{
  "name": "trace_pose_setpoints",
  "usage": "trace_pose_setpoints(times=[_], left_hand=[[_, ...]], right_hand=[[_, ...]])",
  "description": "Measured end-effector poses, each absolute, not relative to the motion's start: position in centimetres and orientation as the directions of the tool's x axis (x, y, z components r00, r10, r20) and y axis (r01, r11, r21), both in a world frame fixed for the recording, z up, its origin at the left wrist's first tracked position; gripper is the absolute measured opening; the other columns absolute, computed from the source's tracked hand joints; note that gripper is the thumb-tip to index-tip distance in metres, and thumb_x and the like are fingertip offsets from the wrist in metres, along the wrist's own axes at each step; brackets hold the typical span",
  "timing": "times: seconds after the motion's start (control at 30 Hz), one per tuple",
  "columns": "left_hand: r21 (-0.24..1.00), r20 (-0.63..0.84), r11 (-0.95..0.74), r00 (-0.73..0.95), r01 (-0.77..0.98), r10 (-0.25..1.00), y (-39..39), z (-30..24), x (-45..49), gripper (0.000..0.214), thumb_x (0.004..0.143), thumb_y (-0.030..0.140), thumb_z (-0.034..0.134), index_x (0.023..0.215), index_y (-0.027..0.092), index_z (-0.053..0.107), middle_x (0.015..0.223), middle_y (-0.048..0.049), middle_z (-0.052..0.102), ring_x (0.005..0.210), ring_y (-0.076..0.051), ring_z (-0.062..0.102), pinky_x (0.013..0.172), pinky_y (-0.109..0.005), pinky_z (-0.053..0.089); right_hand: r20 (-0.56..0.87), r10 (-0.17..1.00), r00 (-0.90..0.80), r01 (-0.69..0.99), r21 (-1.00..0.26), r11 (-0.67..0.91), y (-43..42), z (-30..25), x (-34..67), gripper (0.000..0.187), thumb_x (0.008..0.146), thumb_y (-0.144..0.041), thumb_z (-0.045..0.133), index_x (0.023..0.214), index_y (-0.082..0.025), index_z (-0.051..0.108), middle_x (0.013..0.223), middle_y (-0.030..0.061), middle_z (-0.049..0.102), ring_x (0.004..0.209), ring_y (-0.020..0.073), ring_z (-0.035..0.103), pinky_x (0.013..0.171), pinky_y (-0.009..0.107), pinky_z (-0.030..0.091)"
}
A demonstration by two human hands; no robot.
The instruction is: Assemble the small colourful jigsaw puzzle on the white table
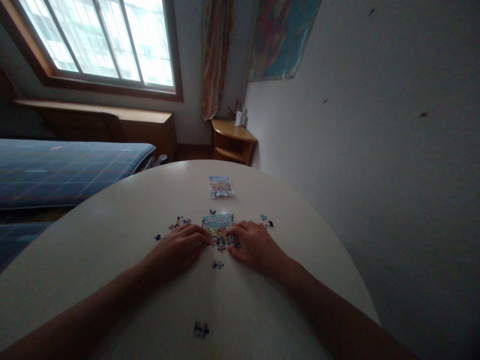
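Observation:
A partly assembled jigsaw puzzle (218, 221), with a colourful printed picture and an uneven lower edge, lies flat on the white round table (157, 310). My left hand (183, 242) is closed at its left edge, fingertips touching the lower left corner. On the other side, my right hand (257, 245) has curled fingers on the right part and the thumb below, pinching that edge. The fingers hide both lower corners. Just below the puzzle lies a small joined puzzle piece (218, 265). Nearer to me is another puzzle piece (201, 330).
Loose puzzle pieces (180, 221) lie beyond my left hand, and a few pieces (267, 221) beyond the right. A printed packet (221, 187) sits farther back. A plaid mattress (67, 172) is at the left; a wall (375, 165) runs along the right.

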State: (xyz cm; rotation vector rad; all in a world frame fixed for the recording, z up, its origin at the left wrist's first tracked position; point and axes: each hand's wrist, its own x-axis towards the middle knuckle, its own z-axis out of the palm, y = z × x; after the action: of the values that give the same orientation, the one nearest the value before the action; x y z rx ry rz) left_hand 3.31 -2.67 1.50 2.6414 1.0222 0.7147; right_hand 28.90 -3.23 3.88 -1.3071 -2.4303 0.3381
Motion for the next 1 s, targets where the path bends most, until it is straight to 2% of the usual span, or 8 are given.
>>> trace_pose_setpoints(times=[0.13,0.3,0.4,0.5,0.57,0.7,0.87,1.0], left_hand=[[0.364,0.354,-0.732,0.641,0.575,0.680,-2.7,1.4,3.3,0.022,0.095,0.017,0.047,0.106,0.025,0.064,0.113,-0.0042,0.066,0.105,-0.020,0.061,0.090,-0.037,0.049],[0.356,0.353,-0.731,0.641,0.582,0.682,-2.7,1.4,3.3,0.022,0.096,0.018,0.047,0.106,0.026,0.065,0.114,-0.0036,0.066,0.106,-0.019,0.061,0.091,-0.036,0.049],[0.358,0.339,-0.727,0.644,0.586,0.686,-2.6,1.6,3.3,0.024,0.096,0.018,0.046,0.108,0.026,0.065,0.115,-0.0036,0.066,0.107,-0.020,0.061,0.092,-0.036,0.049],[0.369,0.326,-0.720,0.643,0.588,0.693,-2.7,1.7,3.3,0.025,0.096,0.018,0.046,0.109,0.027,0.065,0.117,-0.0038,0.065,0.109,-0.020,0.060,0.093,-0.036,0.048],[0.371,0.319,-0.716,0.643,0.591,0.696,-2.7,1.7,3.3,0.025,0.096,0.018,0.046,0.109,0.027,0.065,0.118,-0.0039,0.065,0.110,-0.020,0.060,0.093,-0.037,0.048],[0.370,0.318,-0.722,0.651,0.584,0.690,-2.6,1.6,3.1,0.025,0.097,0.018,0.044,0.110,0.026,0.064,0.118,-0.0049,0.065,0.110,-0.020,0.060,0.094,-0.038,0.048],[0.368,0.329,-0.736,0.661,0.568,0.674,-2.5,1.4,3.0,0.026,0.096,0.016,0.044,0.110,0.026,0.063,0.119,-0.0047,0.063,0.111,-0.019,0.059,0.094,-0.037,0.048],[0.351,0.364,-0.739,0.643,0.575,0.674,-2.5,1.5,3.0,0.026,0.095,0.015,0.044,0.108,0.026,0.064,0.117,-0.0037,0.064,0.111,-0.019,0.058,0.096,-0.037,0.048]], right_hand=[[0.172,0.825,-0.538,0.748,-0.353,0.562,-3.4,4.0,29.1,0.022,0.085,-0.030,0.069,0.107,-0.025,0.067,0.120,0.0059,0.065,0.110,0.0252,0.058,0.095,0.044,0.041],[0.141,0.812,-0.567,0.738,-0.352,0.576,-3.7,4.6,29.2,0.025,0.085,-0.030,0.069,0.109,-0.024,0.065,0.123,0.0064,0.063,0.113,0.0265,0.057,0.098,0.046,0.042],[0.146,0.800,-0.582,0.711,-0.385,0.588,-3.5,5.6,30.0,0.032,0.084,-0.029,0.071,0.114,-0.023,0.062,0.123,0.0069,0.063,0.112,0.0252,0.058,0.098,0.044,0.044],[0.194,0.843,-0.502,0.754,-0.379,0.537,-2.6,6.5,31.9,0.028,0.088,-0.023,0.066,0.116,-0.020,0.061,0.117,0.0073,0.065,0.105,0.0222,0.062,0.094,0.039,0.047],[0.197,0.875,-0.441,0.810,-0.331,0.483,-1.6,6.6,33.6,0.023,0.090,-0.023,0.063,0.112,-0.020,0.063,0.113,0.0075,0.066,0.103,0.0230,0.063,0.093,0.039,0.048],[0.195,0.905,-0.377,0.871,-0.259,0.418,0.6,5.4,36.6,0.023,0.094,-0.027,0.057,0.113,-0.019,0.067,0.117,0.0102,0.066,0.111,0.0256,0.059,0.100,0.043,0.045],[0.097,0.900,-0.425,0.855,-0.283,0.434,1.9,4.1,37.9,0.024,0.094,-0.025,0.055,0.111,-0.016,0.070,0.116,0.0116,0.067,0.111,0.0250,0.060,0.102,0.042,0.044],[0.090,0.905,-0.416,0.826,-0.379,0.417,1.8,4.2,38.0,0.019,0.090,-0.022,0.058,0.101,-0.019,0.074,0.105,0.0076,0.069,0.092,0.0190,0.065,0.088,0.033,0.050]])
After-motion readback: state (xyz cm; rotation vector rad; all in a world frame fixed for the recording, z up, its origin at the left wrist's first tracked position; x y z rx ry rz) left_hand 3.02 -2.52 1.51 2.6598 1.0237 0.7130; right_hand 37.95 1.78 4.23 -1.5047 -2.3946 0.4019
